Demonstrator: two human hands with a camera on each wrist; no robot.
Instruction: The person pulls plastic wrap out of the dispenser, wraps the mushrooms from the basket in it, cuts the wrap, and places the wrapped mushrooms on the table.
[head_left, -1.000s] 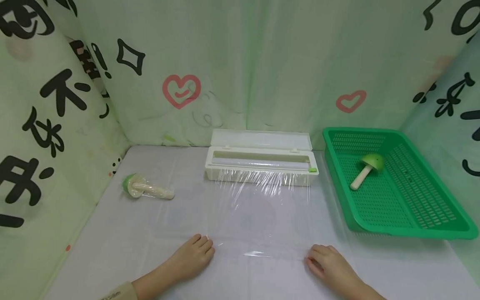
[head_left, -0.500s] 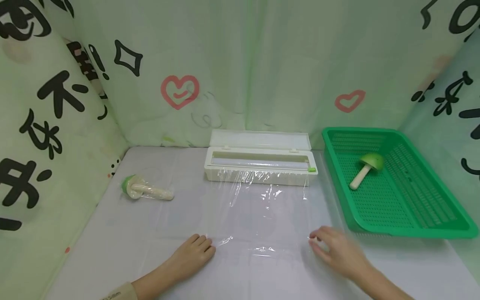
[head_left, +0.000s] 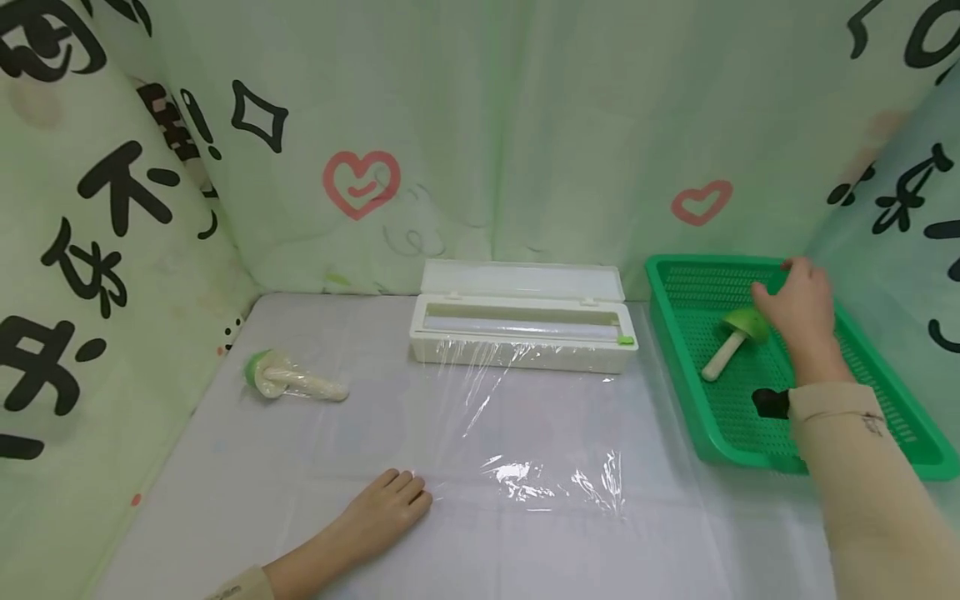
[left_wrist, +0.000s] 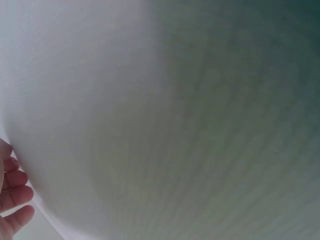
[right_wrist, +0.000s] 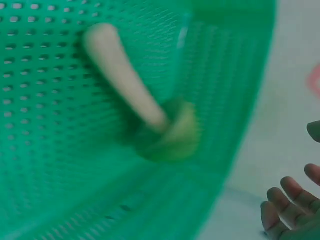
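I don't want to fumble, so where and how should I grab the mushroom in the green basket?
Probably pinch the mushroom by its pale stem, from above, across its sides: it's slim, straight and points left toward you, and the basket is open on top. The wider, domed cap looks harder to pinch.

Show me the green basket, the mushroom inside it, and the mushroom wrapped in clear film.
Green basket (head_left: 750,458), head view: on its near rim.
Mushroom inside (right_wrist: 139,99), right wrist view: on its stem.
Wrapped mushroom (head_left: 295,381), head view: on its stem.
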